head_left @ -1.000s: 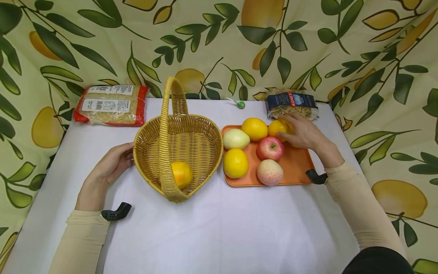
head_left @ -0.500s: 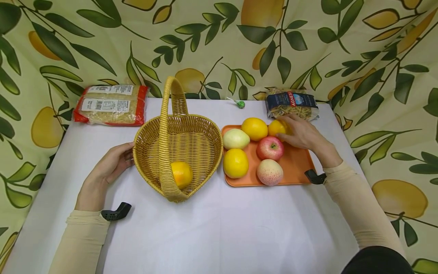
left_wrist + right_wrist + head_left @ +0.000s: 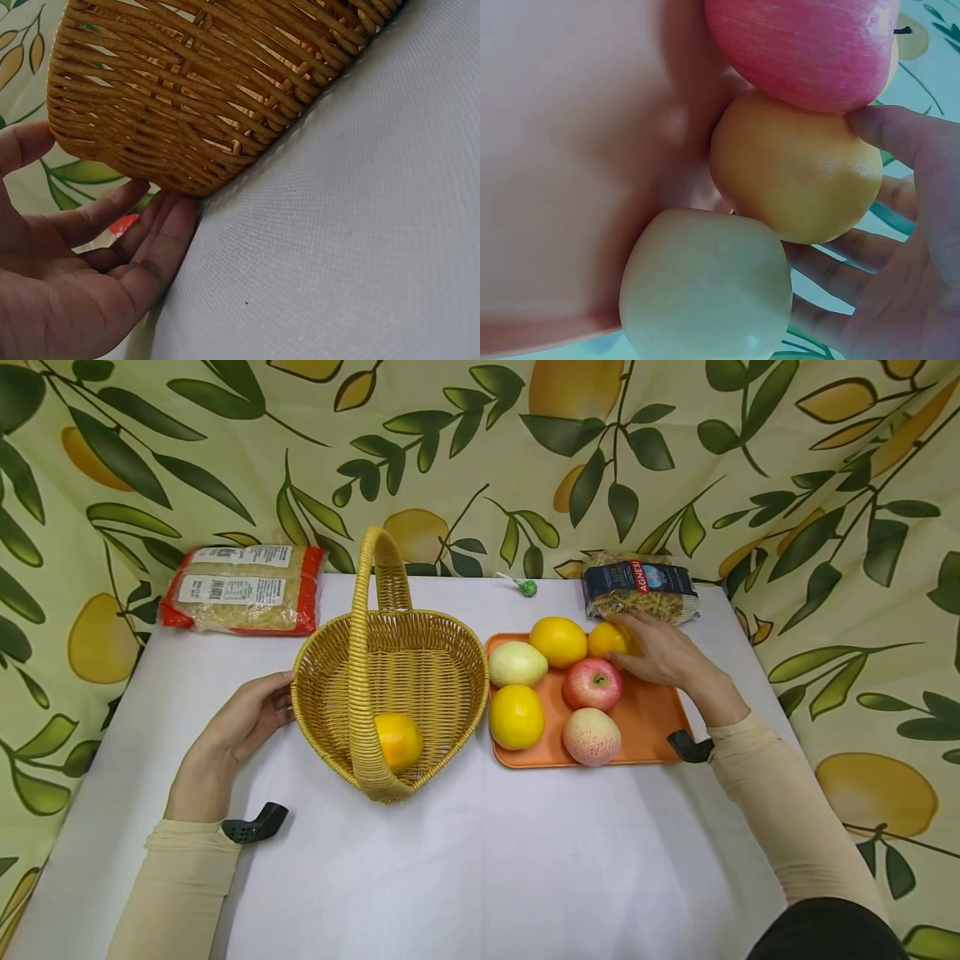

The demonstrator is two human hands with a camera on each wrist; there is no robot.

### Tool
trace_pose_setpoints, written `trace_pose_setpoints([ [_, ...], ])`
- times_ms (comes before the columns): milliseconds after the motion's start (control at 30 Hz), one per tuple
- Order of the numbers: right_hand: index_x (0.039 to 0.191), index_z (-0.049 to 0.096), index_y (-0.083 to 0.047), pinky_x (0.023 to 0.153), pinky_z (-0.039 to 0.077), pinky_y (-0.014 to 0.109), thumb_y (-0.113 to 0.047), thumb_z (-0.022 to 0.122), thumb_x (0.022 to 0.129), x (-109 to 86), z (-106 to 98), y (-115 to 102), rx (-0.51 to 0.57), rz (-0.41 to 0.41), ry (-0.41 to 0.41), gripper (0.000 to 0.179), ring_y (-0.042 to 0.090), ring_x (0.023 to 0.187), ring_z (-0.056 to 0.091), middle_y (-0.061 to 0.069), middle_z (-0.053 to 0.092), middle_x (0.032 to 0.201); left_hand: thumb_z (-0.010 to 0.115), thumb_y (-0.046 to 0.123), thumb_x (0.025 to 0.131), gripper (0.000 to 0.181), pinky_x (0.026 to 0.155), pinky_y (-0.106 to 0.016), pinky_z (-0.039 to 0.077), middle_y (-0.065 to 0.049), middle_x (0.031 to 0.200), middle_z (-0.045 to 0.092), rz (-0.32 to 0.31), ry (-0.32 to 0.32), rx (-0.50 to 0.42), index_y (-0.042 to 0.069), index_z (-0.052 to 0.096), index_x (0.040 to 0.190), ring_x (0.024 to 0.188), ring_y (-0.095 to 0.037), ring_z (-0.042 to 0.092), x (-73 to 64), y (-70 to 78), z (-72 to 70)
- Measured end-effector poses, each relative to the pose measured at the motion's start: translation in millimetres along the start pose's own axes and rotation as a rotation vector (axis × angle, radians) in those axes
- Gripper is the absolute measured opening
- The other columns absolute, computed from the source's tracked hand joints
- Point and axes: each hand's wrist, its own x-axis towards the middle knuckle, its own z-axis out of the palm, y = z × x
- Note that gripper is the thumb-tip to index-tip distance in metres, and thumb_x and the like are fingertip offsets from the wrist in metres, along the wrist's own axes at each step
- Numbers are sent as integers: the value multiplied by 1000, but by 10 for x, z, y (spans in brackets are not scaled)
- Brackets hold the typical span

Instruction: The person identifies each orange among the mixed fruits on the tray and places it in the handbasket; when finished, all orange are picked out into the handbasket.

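Note:
My left hand [image 3: 243,718] has relaxed fingers at the left side of a heart-shaped wicker basket [image 3: 362,677]; in the left wrist view its fingertips touch the weave low down. Inside the basket lies one yellow-orange fruit [image 3: 400,743]. Over the back right of an orange tray [image 3: 652,718], my right hand [image 3: 660,652] grips an orange [image 3: 795,172], thumb on the near side and fingers behind. A red apple [image 3: 592,685] sits against that orange. Close to the fingers in the right wrist view is a pale greenish fruit [image 3: 705,285], hidden by the hand in the head view.
The tray also bears a lemon-yellow fruit [image 3: 558,642], a pale green fruit [image 3: 517,665], a yellow fruit [image 3: 517,717] and a speckled peach [image 3: 592,737]. Behind stand a red-edged food bag [image 3: 240,589], an Agnesi pasta bag [image 3: 641,589] and a green lollipop [image 3: 527,587].
Almost nothing differs: my right hand shifted very slightly on the orange. The left hand, basket and other fruit stay in place.

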Motion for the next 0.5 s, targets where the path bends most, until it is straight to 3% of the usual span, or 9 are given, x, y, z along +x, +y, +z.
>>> trace_pose_setpoints([
  [267, 146, 40, -9, 109, 31, 65, -32, 63, 93, 5, 23, 24, 14, -12, 9, 62, 48, 135, 38, 27, 40, 148, 45, 26, 105, 23, 77, -22, 51, 8, 97, 64, 39, -21, -15, 16, 66, 104, 89, -5, 59, 3, -20, -7],
  [500, 147, 40, -9, 110, 30, 65, -32, 63, 94, 2, 24, 22, 31, -5, 4, 62, 48, 135, 37, 27, 40, 148, 45, 27, 105, 23, 77, -22, 50, 7, 98, 64, 36, -16, -6, 16, 65, 106, 89, -5, 59, 7, -28, -13],
])
